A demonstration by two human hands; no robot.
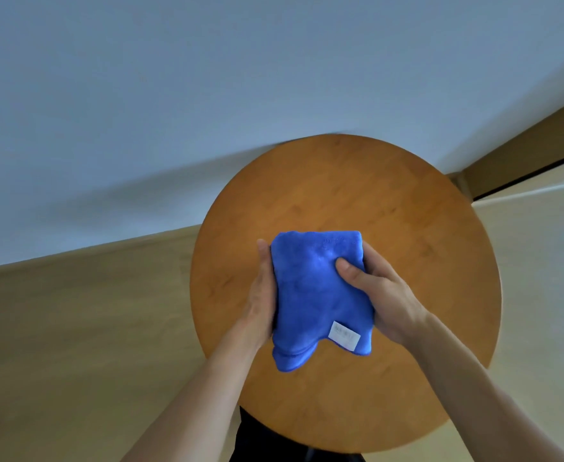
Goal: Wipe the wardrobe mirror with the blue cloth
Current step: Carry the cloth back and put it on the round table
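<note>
A folded blue cloth (317, 295) with a small white label near its lower right corner is held above a round wooden table (407, 228). My left hand (260, 295) cups the cloth's left side from beneath, fingers hidden under it. My right hand (380, 295) grips the right edge, thumb pressed on top of the cloth and fingers curled underneath. The wardrobe mirror is not in view.
A pale wall (207, 95) rises behind the table. Light wooden floor (74, 328) spreads to the left and right. At the far right runs a brown door or wardrobe edge (540, 145) with a dark gap.
</note>
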